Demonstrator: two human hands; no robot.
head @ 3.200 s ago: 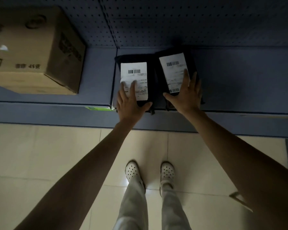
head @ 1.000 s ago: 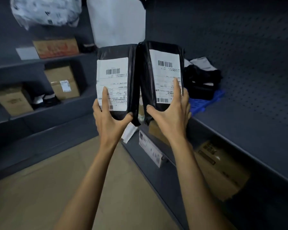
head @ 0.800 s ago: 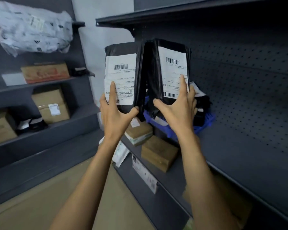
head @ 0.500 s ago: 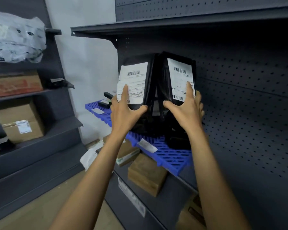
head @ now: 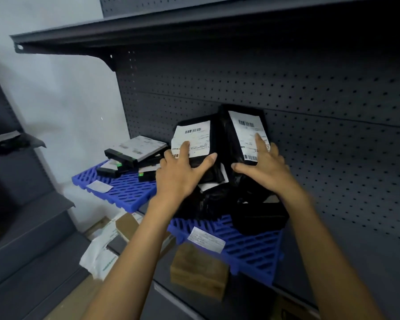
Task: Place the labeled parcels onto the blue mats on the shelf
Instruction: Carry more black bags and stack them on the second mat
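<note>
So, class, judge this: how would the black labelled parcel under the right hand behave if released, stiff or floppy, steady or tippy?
Probably fairly stiff: the right parcel shows straight edges. Likely tippy: it stands on end, tilted, atop a heap of black bags, gripped by the right hand. Its plastic film may be slippery.

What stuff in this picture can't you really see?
All head view:
- Words on both labels: too small and blurry.
- Bottom of the left parcel and right parcel: hidden by the left hand and right hand.
- Black bags underneath: too dark to count.
- Blue mat: partly covered by the bags.
- Brown box below: partly hidden by the mat.
</note>
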